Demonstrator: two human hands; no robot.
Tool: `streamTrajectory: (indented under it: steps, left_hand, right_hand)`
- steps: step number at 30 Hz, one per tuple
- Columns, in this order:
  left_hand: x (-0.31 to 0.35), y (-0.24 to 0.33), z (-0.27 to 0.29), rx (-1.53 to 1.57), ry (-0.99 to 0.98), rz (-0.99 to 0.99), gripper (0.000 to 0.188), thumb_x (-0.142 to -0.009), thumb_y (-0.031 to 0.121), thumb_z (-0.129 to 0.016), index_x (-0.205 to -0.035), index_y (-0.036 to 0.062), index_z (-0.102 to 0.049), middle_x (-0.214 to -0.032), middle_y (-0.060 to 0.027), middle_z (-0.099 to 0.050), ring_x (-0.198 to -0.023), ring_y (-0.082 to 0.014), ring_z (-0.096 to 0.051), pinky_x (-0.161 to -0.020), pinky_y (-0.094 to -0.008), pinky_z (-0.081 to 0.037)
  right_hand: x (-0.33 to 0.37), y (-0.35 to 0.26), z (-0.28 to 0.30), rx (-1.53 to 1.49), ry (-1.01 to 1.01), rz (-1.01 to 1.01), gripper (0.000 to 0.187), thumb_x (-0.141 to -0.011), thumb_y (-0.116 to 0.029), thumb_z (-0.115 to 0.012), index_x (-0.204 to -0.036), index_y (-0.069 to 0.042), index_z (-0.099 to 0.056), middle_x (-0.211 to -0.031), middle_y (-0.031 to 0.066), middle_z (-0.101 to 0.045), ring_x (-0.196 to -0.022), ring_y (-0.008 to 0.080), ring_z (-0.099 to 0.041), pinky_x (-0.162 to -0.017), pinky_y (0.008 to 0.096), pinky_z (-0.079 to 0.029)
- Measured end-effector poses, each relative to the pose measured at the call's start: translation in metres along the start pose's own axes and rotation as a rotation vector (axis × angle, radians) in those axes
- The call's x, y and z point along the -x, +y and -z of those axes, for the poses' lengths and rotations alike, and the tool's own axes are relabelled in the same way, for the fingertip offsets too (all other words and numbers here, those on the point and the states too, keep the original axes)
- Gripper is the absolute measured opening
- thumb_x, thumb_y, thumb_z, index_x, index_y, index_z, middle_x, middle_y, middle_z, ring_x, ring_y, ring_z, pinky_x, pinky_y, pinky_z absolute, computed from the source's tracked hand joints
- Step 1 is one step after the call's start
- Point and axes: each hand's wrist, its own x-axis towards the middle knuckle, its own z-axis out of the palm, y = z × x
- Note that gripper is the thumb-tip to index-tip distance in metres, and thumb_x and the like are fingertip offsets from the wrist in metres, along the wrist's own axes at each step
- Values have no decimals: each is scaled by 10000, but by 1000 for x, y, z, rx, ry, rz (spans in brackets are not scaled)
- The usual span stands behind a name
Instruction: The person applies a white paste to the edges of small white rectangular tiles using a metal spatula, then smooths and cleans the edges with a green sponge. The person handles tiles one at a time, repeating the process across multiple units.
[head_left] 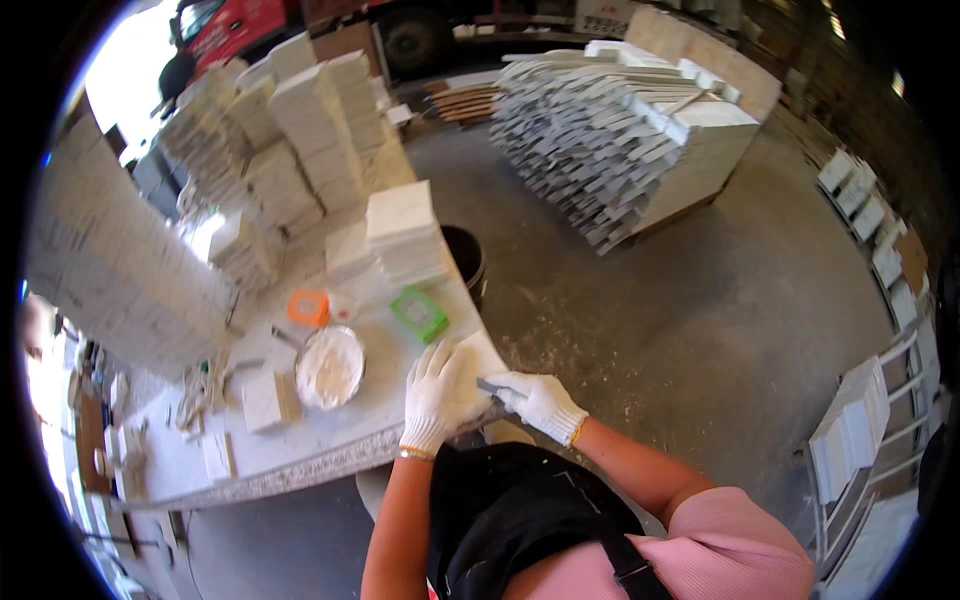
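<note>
From where I watched the head view, the piece under the hands was a pale, cream-white stone tile (pixel 478 352), flat and dusty, lying at the near corner of the worktable (pixel 330 440). Most of it was covered; only a light wedge showed above the gloves and a thin dark edge below them, near the table's rim.

My left hand (pixel 438 395), in a white knit glove, lay spread flat on top of the tile, fingers extended and pressing down, not curled round anything. The tile sat directly under that palm, touching it.

My right hand (pixel 538 398), also gloved in white, was closed around a small grey tool (pixel 490 385). Only its short end showed, poking out toward the left hand's fingers; I could not tell what kind of tool it was. Its tip rested at the tile's right side, just beside the left glove's fingertips.

Farther back on the table stood a round white bowl (pixel 330 368) of pale paste, an orange box (pixel 308 308) and a green box (pixel 419 314), all well apart from the hands. A short stack of white tiles (pixel 405 232) rose behind the green box, with taller stacks beyond it. A black bucket (pixel 466 256) stood on the concrete floor just beside the table.
</note>
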Motion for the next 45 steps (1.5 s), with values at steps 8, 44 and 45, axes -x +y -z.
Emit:
streamTrajectory:
  steps: [8,44,45]
  left_hand:
    - [6,0,0,-59,-16,-26,818,-674,494,-810,-1308,22,-600,-1399,-217,-553,-1292,-419,-512,-1082,-510,-408]
    - [16,48,8,251,112,404,408,-855,408,-733,-977,19,-738,-964,-173,-734,-981,-337,-688,-885,-427,-517]
    - [14,49,2,48,89,268,463,-819,419,-752,-1075,36,-714,-1132,-178,-681,-1120,-348,-615,-950,-461,-473]
  right_hand:
    - [8,6,-4,-13,14,112,326,-991,-176,-579,-1306,-190,-663,-1094,83,-744,-853,226,-718,-776,342,-564]
    - [83,-22,67,-543,52,-311,609,-948,-108,-652,-1518,-73,-441,-1045,109,-727,-804,132,-681,-713,275,-558]
    - [86,-17,74,-519,74,-329,578,-942,-112,-649,-1491,-69,-474,-1041,134,-725,-794,151,-687,-693,266,-554]
